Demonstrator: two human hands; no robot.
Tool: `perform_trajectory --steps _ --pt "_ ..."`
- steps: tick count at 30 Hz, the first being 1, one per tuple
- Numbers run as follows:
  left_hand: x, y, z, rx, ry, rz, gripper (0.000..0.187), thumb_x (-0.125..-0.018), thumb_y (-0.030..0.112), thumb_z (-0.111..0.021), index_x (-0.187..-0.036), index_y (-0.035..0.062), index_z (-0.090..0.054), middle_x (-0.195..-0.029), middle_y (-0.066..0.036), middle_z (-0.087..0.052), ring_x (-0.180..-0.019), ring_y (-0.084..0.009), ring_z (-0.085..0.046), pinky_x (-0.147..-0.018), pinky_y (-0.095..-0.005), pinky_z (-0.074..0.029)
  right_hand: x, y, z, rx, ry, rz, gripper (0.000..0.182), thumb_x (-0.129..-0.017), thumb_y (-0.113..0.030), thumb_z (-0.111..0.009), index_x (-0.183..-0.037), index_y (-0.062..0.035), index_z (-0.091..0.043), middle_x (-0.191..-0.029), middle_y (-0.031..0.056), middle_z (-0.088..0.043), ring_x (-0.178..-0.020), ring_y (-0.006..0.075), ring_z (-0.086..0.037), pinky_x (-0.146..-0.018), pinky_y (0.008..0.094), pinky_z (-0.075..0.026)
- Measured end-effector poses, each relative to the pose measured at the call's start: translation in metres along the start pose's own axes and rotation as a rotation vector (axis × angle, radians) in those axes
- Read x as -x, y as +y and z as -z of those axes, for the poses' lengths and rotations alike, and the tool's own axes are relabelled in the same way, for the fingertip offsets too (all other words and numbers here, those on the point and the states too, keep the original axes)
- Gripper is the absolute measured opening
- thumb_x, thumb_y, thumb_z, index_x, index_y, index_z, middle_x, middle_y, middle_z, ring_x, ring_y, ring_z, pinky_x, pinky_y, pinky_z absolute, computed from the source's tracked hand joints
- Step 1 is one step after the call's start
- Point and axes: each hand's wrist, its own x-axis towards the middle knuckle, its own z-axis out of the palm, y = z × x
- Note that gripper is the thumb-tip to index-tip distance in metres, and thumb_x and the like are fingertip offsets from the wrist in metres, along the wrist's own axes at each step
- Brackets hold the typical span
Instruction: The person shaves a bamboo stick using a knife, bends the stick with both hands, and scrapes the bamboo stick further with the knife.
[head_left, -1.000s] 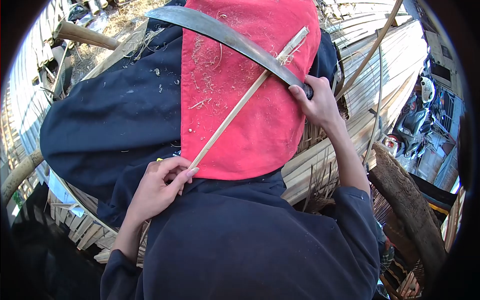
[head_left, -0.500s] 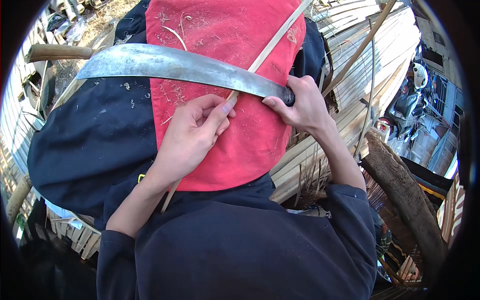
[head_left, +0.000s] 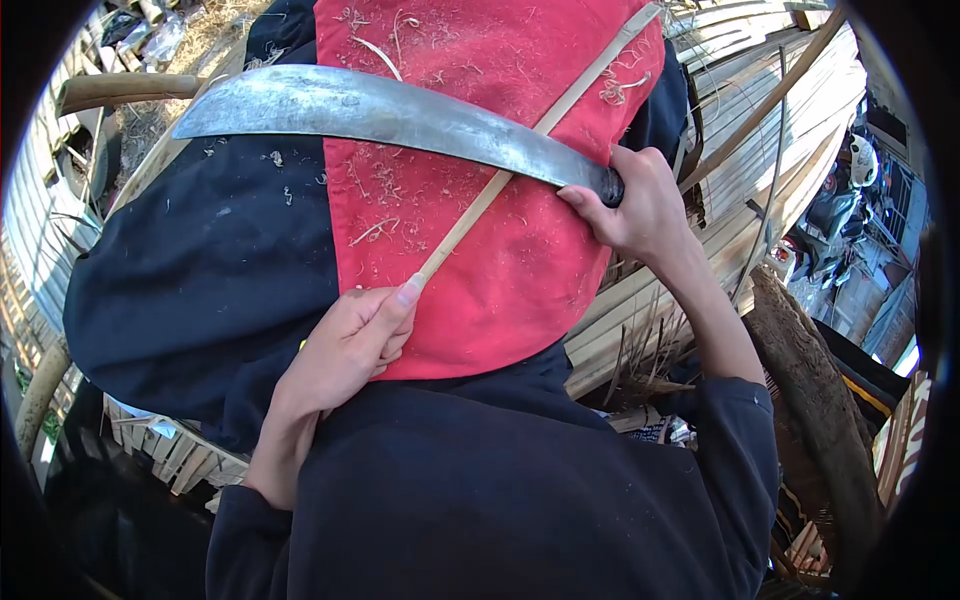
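A narrow bamboo strip (head_left: 462, 222) runs diagonally over the red cloth (head_left: 490, 280) on my lap. My left hand (head_left: 350, 345) is closed around its lower part, thumb on top. My right hand (head_left: 640, 205) grips a machete (head_left: 390, 112) at its dark handle end, most of the handle hidden in the fist. The long curved blade lies across the strip, crossing over it near the middle, and points to the left. Thin curled shavings (head_left: 385, 225) are scattered over the cloth.
Split bamboo slats (head_left: 770, 150) lie at the right. A rough log (head_left: 820, 390) stands at the lower right, a cut bamboo pole (head_left: 130, 92) at the upper left. Farther off at the right is a parked motorbike (head_left: 835, 205).
My left hand has slid down and left toward my body, drawing the strip with it beneath the blade. The strip's upper end now shows. The machete stays crosswise, slightly shifted in view.
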Motion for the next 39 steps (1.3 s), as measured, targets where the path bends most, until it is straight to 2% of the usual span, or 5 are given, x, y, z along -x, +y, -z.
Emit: perform_trajectory --steps 9,23,31,34,39 --pt "0.063 -0.046 0.012 -0.097 0.052 -0.017 0.046 -0.108 0.035 -0.038 -0.07 0.0087 -0.038 -0.06 0.006 -0.032 -0.052 -0.0034 -0.028 -0.047 -0.023 -0.026 0.001 0.007 0.001 -0.103 -0.027 0.015 0.06 -0.077 -0.055 -0.075 -0.068 0.0027 -0.062 -0.056 0.0197 -0.052 -0.055 0.0359 -0.052 -0.056 0.0432 -0.042" --pt "-0.052 0.044 -0.018 0.022 -0.174 0.012 0.042 -0.106 0.045 -0.038 -0.076 0.0149 -0.036 -0.06 0.01 -0.024 -0.048 -0.0023 -0.021 -0.043 -0.0223 -0.017 -0.01 0.005 0.01 0.093 -0.026 0.204 0.07 -0.069 -0.062 -0.078 -0.054 0.0011 -0.051 -0.044 0.0161 -0.048 -0.042 0.0344 -0.057 -0.045 0.0397 -0.046" --pt "-0.023 0.013 -0.014 -0.066 0.018 -0.044 0.047 -0.107 0.039 -0.039 -0.071 0.0097 -0.043 -0.063 0.007 -0.034 -0.054 -0.0037 -0.03 -0.049 -0.0248 -0.028 -0.006 0.0 0.008 0.131 -0.086 0.212 0.072 -0.067 -0.065 -0.078 -0.059 0.002 -0.053 -0.044 0.0143 -0.049 -0.042 0.0342 -0.058 -0.044 0.0392 -0.047" --pt "-0.01 -0.005 -0.01 -0.102 0.056 -0.108 0.046 -0.106 0.041 -0.041 -0.071 0.0119 -0.038 -0.06 0.007 -0.03 -0.049 -0.0029 -0.025 -0.044 -0.0226 -0.021 -0.002 0.003 0.005 0.11 -0.085 0.161 0.071 -0.067 -0.063 -0.079 -0.061 0.0033 -0.054 -0.044 0.014 -0.049 -0.042 0.0341 -0.057 -0.044 0.0393 -0.047" --pt "0.027 -0.029 -0.004 -0.375 0.21 -0.173 0.047 -0.106 0.031 -0.043 -0.07 0.0011 -0.042 -0.054 0.001 -0.034 -0.053 -0.0097 -0.03 -0.05 -0.0315 -0.029 -0.001 0.001 0.002 0.103 -0.026 0.183 0.07 -0.068 -0.06 -0.08 -0.064 0.0048 -0.055 -0.045 0.014 -0.049 -0.042 0.034 -0.056 -0.044 0.0389 -0.045"
